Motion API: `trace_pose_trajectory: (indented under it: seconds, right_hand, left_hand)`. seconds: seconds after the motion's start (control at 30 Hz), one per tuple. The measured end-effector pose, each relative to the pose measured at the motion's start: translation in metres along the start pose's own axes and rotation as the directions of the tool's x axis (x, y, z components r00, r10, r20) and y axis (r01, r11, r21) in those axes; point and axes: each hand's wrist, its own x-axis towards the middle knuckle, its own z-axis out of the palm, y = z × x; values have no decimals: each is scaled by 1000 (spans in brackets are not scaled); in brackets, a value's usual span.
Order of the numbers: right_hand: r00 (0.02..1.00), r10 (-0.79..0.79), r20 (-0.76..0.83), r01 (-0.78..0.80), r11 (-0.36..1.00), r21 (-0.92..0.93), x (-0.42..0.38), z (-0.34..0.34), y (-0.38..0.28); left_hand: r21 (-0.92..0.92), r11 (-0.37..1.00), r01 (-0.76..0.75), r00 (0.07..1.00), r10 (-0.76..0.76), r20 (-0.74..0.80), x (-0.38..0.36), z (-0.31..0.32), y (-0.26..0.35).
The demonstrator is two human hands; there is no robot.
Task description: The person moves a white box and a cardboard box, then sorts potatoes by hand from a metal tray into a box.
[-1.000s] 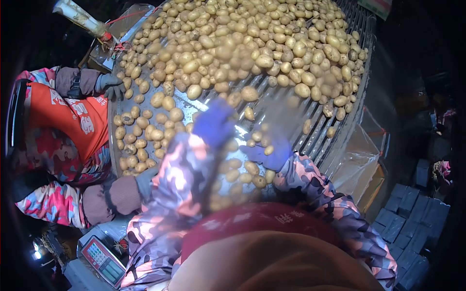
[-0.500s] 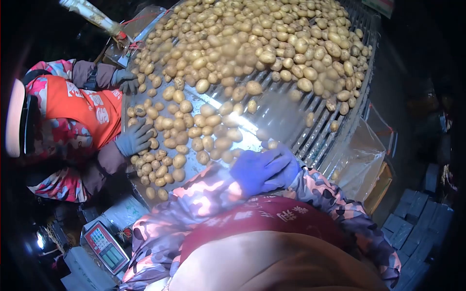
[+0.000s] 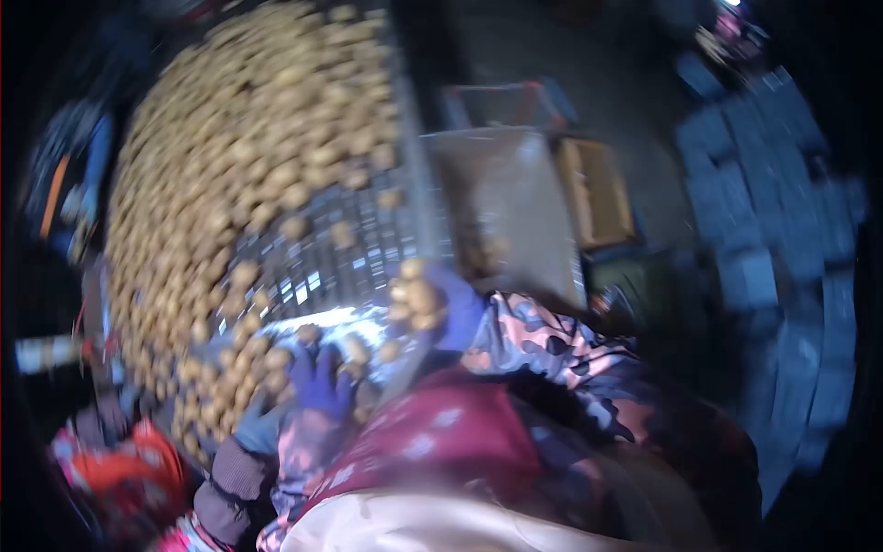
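Note:
The view is blurred by motion. My right hand (image 3: 457, 311), in a purple glove, curls round the right side of several potatoes (image 3: 418, 299) at the table's near right corner. Whether they rest in the palm or on the metal is hard to see. My left hand (image 3: 319, 379), gloved alike, has its fingers spread among the loose potatoes (image 3: 241, 368) on the metal table surface (image 3: 372, 322). Nothing shows gripped in it.
A heap of potatoes (image 3: 267, 129) covers the slatted rack (image 3: 322, 248). Right of it stands a plastic-lined box (image 3: 515, 198) beside a cardboard box (image 3: 596, 193). A co-worker's grey-gloved hand (image 3: 260, 425) is close to my left hand. Stacked pale boxes (image 3: 763, 212) stand far right.
My hands were together over the table's near edge; now they are apart, the left among potatoes, the right round several. The view has swung right, bringing the lined box nearer the middle.

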Motion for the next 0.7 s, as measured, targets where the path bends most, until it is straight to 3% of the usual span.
trace_pose_trajectory:
  seconds: [0.03,0.1,0.13,0.17,0.23,0.3,0.33,0.37,0.43,0.47,0.5,0.57,0.63,0.7]
  right_hand:
    - [973,-158,-166,153,987,-43,-26,9,-6]
    - [902,-429,-54,428,903,-18,-48,-54,-36]
    - [927,-357,-115,369,923,109,-82,-46,-56]
    - [875,-474,-94,482,872,88,-100,-60,-65]
    - [697,-717,-19,717,695,58,-142,-104,-89]
    - [521,-853,40,849,522,79,-197,-153,-118]
    - [499,-866,31,859,499,111,-232,-180,-135]
    - [566,-824,11,812,560,164,-276,-210,-144]
    - [698,-716,21,686,677,268,-347,-265,-160]
    - [717,-697,16,665,691,282,-371,-282,-167]
    - [713,-700,-43,681,675,284,-386,-285,-172]
    - [609,-775,-167,792,583,182,-405,-285,-171]
    - [485,-837,-252,865,502,-3,-394,-273,-181]
    - [384,-888,-253,862,443,-247,-368,-255,-198]
  left_hand:
    - [-13,1000,-8,998,9,65,8,-13,10]
    - [-63,998,10,1000,-10,-1,12,17,6]
    - [46,988,-147,989,145,42,0,25,-12]
    - [155,941,-299,953,288,93,-7,32,-25]
    - [-52,992,-116,993,117,16,-9,33,-19]
    - [24,983,-185,982,185,-29,-5,37,-23]
    - [45,981,-186,982,187,-14,-5,40,-27]
    - [-7,993,-118,990,118,71,-13,41,-35]
    - [-30,991,-129,987,131,91,15,8,-5]
    - [-9,972,-236,972,236,-14,32,-2,7]
    - [-6,961,-276,961,276,-18,56,-26,36]
    - [-15,973,-230,970,228,-88,44,-10,24]
    - [-85,981,-175,984,171,-50,58,-41,42]
    - [-116,983,-145,989,139,-55,55,-46,36]
